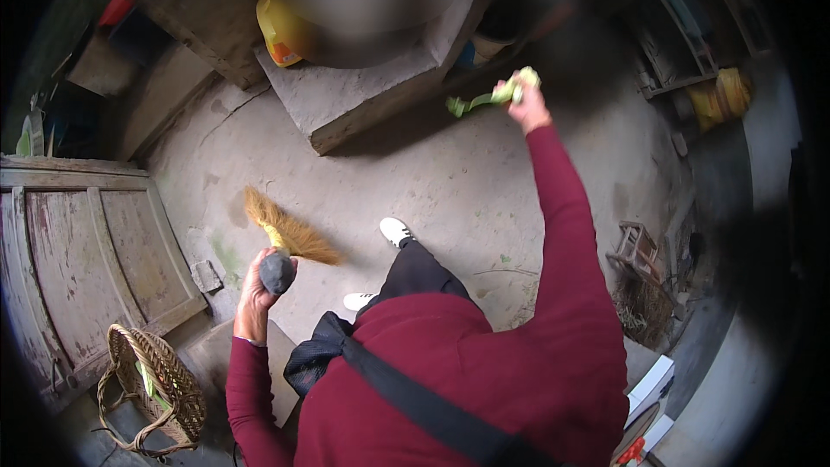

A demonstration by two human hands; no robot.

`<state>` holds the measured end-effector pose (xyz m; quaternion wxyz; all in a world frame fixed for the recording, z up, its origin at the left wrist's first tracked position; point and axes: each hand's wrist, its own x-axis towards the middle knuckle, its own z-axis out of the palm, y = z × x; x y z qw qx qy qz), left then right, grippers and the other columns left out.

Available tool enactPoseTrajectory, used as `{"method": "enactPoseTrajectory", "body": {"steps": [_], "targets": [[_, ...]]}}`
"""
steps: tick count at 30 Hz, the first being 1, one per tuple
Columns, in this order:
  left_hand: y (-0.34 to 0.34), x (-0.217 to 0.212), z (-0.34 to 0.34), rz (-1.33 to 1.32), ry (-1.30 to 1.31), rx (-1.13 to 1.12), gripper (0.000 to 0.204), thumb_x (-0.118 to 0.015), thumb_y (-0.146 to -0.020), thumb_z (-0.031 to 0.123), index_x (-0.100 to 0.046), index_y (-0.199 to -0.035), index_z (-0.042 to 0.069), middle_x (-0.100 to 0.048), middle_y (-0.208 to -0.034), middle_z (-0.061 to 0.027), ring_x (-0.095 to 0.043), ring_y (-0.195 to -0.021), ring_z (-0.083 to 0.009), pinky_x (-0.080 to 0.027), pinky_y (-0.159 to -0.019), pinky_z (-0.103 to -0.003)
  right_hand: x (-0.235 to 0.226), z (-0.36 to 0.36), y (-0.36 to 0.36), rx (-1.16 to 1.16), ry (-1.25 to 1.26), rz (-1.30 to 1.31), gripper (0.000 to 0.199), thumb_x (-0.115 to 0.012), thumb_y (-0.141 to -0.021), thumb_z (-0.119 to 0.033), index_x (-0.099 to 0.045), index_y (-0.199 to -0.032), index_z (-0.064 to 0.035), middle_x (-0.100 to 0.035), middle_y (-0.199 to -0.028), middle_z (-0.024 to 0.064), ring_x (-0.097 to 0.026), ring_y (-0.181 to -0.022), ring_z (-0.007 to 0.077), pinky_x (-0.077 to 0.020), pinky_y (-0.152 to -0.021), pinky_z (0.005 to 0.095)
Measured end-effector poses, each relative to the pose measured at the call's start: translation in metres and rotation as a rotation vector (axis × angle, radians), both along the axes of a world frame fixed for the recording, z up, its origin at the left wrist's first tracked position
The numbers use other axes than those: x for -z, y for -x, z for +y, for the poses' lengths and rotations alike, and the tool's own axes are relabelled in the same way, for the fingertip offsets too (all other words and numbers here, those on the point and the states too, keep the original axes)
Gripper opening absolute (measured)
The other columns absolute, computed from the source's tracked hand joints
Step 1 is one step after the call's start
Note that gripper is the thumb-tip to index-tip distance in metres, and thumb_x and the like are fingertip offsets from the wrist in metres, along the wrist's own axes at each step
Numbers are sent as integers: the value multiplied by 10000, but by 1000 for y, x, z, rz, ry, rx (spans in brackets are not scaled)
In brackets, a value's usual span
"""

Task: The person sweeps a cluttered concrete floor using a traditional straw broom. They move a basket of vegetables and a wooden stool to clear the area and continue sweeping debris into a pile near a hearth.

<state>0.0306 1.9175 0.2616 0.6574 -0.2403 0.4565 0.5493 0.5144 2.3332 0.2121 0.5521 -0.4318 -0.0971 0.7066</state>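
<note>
My left hand is closed round the handle of a broom, near its dark rounded top end. The broom's tan bristles fan out on the concrete floor, with a yellow binding above them. Far out to the right, my right hand grips a pale green vegetable scrap, and a darker leafy strip trails from it to the left. This hand is up off the floor, beyond the corner of a concrete stove ledge.
A concrete ledge bears a large round wok-like pan and a yellow bag. Left are a worn wooden door and a wicker basket with green leaves. A small wooden stool stands right, below a yellow sack.
</note>
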Motion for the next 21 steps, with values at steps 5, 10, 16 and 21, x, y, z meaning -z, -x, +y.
{"method": "enactPoseTrajectory", "body": {"steps": [5,10,16,21], "targets": [[-14,-1,24,14,34,-33,139,-609,-770,158,-524,-818,60,-526,-842,-156,-514,-804,-350,-526,-635,-399,-65,117,15,-102,121,-645,606,-675,-699,-285,-413,-1147,29,-431,-1120,285,-522,-839,505,-483,-544,552],[-17,3,27,-17,22,-8,135,-619,-766,142,-521,-806,58,-554,-761,-58,-560,-712,-209,-498,-764,-404,4,64,75,-239,74,-688,245,-625,-670,-119,-508,-776,68,-491,-543,153,-512,-415,248,-436,-345,374],[-21,6,16,12,-34,-38,139,-587,-796,171,-524,-833,53,-556,-806,-70,-568,-743,-216,-505,-748,-407,98,-81,166,-709,309,-461,267,-482,-817,-109,-529,-1007,73,-581,-860,244,-616,-693,355,-538,-548,451],[-5,30,-25,69,-46,-16,238,-542,-839,220,-456,-1005,73,-531,-936,-125,-579,-795,-245,-522,-716,-383,89,-233,291,-1192,420,-148,557,-553,-822,-271,-300,-1158,93,-459,-1047,332,-533,-939,437,-477,-722,558]]}}
